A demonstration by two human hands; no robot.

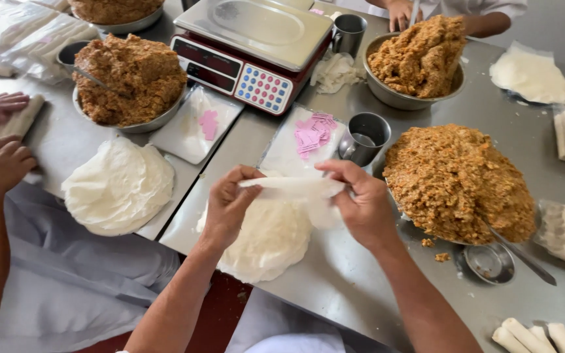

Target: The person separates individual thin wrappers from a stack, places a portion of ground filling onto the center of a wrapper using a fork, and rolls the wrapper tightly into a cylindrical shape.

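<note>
You are pinching one thin white wrapper (293, 187) between your left hand (229, 204) and right hand (361, 201), lifting it above the wrapper stack (266, 242) on the near worktop (348, 281), with no filling (459, 180) on it yet.

Pink paper labels (314, 133) lie on a clear bag beside the red scale's dark display (214, 69).
</note>
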